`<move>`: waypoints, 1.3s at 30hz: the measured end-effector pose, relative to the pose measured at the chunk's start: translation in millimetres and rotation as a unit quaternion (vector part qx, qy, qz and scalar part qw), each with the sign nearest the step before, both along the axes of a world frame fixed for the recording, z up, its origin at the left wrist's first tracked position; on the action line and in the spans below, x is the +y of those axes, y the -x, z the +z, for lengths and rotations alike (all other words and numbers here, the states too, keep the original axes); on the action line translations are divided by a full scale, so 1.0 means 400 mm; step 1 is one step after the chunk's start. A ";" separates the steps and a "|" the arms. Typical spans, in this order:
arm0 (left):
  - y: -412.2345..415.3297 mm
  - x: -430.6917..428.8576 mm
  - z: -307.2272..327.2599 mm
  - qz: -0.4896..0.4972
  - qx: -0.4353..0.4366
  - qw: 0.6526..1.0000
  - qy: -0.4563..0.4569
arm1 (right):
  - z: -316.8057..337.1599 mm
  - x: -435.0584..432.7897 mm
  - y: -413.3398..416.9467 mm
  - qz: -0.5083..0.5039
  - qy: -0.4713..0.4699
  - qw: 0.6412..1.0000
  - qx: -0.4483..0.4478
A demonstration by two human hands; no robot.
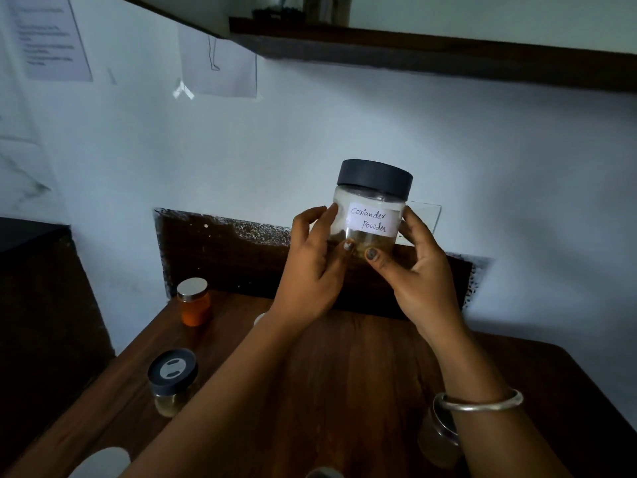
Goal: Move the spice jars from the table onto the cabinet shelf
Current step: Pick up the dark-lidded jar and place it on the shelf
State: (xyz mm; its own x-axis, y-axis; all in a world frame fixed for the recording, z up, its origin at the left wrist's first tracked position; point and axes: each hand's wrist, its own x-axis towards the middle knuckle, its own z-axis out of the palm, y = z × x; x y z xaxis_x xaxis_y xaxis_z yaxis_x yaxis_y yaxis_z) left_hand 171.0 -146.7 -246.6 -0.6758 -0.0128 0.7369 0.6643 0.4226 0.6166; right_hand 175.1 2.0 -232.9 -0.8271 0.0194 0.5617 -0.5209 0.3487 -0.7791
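Item in transit: coriander powder jar [370,208], clear body, dark screw lid, handwritten label, a little powder at its base. Held upright in mid-frame, clear of the surface, well below the shelf. Left hand [312,267] curled against the jar's left side, right hand [422,270] against its right; both partly closed around it, thumbs at the lower front.

Progress, as judged: early to middling. Dim shapes stand on the cabinet shelf [431,50] at the top of the frame; whether they are jars already moved cannot be told.

Still on the surface [344,391]:
- orange-filled jar [194,301], pale lid, centre left
- dark-lidded jar [172,381], pale contents, lower left
- metal-collared jar [439,439], lower right, partly behind the right wrist
- pale rounded objects at the bottom edge and behind the left wrist, unidentifiable

Surface: dark wood-grain, with a dark backboard [224,257] behind, ragged along its top edge.

Room: pale blue-white wall; printed sheets [48,39] pinned upper left; dark furniture at far left.
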 end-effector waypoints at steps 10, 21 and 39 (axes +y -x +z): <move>0.079 -0.001 0.124 -0.039 0.025 0.999 0.004 | 0.113 -0.005 0.074 -0.049 0.012 0.998 0.029; 0.326 0.037 0.390 0.050 0.128 0.990 0.029 | 0.373 -0.008 0.304 -0.027 0.064 0.984 0.167; 0.592 0.056 0.590 0.120 0.201 0.972 -0.011 | 0.565 -0.028 0.597 -0.120 -0.050 0.947 0.293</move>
State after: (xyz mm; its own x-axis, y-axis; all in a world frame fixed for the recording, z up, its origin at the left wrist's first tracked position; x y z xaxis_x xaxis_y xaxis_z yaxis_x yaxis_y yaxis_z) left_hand -65.7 -124.3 -10.6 -0.3080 -0.1542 0.9388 0.7375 0.5847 0.3380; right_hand -63.6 -9.1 -6.9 -0.3517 0.0892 0.9319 -0.7498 0.5691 -0.3375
